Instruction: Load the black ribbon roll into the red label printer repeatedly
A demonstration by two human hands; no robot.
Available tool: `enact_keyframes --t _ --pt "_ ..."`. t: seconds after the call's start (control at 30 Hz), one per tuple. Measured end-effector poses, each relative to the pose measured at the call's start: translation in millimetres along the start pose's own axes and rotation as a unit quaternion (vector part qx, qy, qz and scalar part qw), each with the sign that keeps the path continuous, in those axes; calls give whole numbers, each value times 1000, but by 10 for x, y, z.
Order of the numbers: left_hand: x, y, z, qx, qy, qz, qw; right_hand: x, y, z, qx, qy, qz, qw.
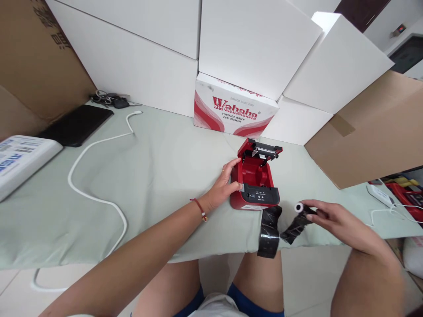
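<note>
Left grip [223, 187] against red printer [256, 176], roll [299, 208] in right grip [333, 218]

The roll-fed printer [254, 174] is red with a dark-grey control panel [261, 197]; the strip [269, 237] over the front edge of the pale green tablecloth [178, 163] is black. Along the back edge, the white Wahaha carton [233, 112] bears red swooshes.

- Right of centre: printer [259, 203] on the table [185, 149], left hand [223, 182] gripping its left side.
- Lower right: roll [299, 207] in right hand [337, 220], right of the printer; film strip [269, 237] at the table's front edge, before the printer.
- Upper centre: Wahaha carton [236, 110] behind the printer.
- Left: cable [99, 199] on the table, right of the flat slab [79, 125]; keys [114, 101] behind the slab.
</note>
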State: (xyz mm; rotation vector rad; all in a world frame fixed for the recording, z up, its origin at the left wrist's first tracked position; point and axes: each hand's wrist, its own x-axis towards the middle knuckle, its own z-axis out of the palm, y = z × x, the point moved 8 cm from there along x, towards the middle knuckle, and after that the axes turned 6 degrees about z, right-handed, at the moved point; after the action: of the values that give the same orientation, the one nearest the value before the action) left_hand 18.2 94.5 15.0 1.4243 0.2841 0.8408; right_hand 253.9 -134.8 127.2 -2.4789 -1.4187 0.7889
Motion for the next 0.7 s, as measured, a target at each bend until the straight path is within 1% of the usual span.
enact_keyframes --t 0.07,0.1,0.13,0.2,0.23,0.3,0.43,0.57,0.63,0.7 --pt "-3 12 -1 -3 4 -4 1000 -165 -276 -270 -11 4 -36 999" --pt "-4 19 0 -2 5 -5 1000 -205 -440 -367 -15 7 -57 998" --pt "-5 25 2 -1 3 -6 1000 -213 -617 -429 -19 11 -84 996" --pt "-7 30 7 -6 1 -12 1000 -132 -970 -438 -23 13 -134 991" --pt "-7 30 9 -8 0 -15 1000 -48 -1126 -392 -29 14 -150 988" --pt "-6 35 7 -8 2 -14 1000 178 -1375 -240 -52 18 -154 987" --pt "4 45 15 2 -2 -3 1000 646 -1695 73 -125 53 -131 982" --pt "16 42 25 6 -6 -1 1000 973 -1807 294 -193 52 -122 972" --pt "16 46 23 18 -8 4 1000 1082 -1812 361 -208 44 -122 970" --pt "5 76 20 51 -9 26 998 1162 -1803 410 -212 40 -123 969"
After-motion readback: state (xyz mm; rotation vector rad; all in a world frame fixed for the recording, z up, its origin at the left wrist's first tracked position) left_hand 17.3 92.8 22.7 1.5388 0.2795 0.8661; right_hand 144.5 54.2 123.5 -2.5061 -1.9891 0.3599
